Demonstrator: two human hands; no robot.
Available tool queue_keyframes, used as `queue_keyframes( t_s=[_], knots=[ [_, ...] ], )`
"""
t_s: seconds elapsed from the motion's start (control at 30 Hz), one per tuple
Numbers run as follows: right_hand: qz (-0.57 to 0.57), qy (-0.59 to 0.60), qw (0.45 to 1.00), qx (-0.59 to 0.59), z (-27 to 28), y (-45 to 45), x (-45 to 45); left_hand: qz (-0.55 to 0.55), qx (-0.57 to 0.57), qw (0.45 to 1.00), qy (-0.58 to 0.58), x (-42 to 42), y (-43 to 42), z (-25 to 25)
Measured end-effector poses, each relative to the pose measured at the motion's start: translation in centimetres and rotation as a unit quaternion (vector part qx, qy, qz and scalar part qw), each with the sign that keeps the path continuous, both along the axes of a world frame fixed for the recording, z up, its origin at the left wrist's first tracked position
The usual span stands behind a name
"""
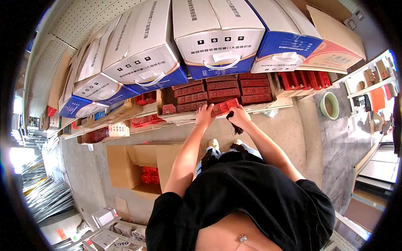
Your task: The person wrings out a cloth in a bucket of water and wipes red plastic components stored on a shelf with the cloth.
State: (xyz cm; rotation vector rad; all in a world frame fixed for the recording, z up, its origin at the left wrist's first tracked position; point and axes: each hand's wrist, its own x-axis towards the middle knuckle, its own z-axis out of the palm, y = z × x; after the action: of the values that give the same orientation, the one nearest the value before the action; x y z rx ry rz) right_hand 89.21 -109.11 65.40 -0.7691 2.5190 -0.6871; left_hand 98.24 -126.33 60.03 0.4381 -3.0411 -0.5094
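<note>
Bright-Red Plastic Strip (225, 107) in Hand at Loaded Shelf (284, 101)

The right hand (239, 117) grips one end above the front edge of an open cardboard carton (180, 119) of red blocks (222, 85); the left hand (204, 114) curls at the other, its grip unclear. White-and-blue cardboard boxes (217, 46) line the top. An open brown cardboard box (118, 165) and round green bucket (323, 107) stand on grey floor (90, 175).

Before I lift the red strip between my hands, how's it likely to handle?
The red strip runs straight between your left hand and right hand, so it's probably stiff. Its flat, boxy faces suggest it shouldn't roll. Being long and narrow, it may tip if lifted by one end.
</note>
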Motion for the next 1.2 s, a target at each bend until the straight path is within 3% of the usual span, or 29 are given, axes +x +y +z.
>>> queue_keyframes(
  t_s=[0.07,0.23,0.33,0.47,0.8,1.03,1.2],
  knots=[
    [-0.020,0.013,0.994,-0.102,0.9,1.2,0.0,0.006,0.050,0.997,0.056,0.4,0.2,1.2],
    [-0.016,0.064,0.972,-0.225,6.5,2.6,1.1,0.055,0.142,0.966,0.210,3.0,2.1,6.5],
    [-0.012,0.119,0.961,-0.248,8.6,2.5,1.6,0.024,0.059,0.963,0.261,4.2,3.0,9.3],
    [0.014,0.153,0.974,-0.167,9.7,0.8,2.0,0.030,0.004,0.949,0.312,3.9,4.9,10.0],
    [0.010,0.157,0.982,-0.101,5.4,-1.0,1.6,0.065,0.056,0.956,0.280,3.1,5.1,8.3],
    [0.083,0.012,0.996,-0.023,6.4,1.1,0.6,0.044,0.061,0.958,0.277,2.5,3.4,7.8],
    [0.061,0.071,0.972,-0.215,8.1,2.3,0.0,0.052,0.068,0.959,0.269,1.6,3.3,8.6]
  ],
)
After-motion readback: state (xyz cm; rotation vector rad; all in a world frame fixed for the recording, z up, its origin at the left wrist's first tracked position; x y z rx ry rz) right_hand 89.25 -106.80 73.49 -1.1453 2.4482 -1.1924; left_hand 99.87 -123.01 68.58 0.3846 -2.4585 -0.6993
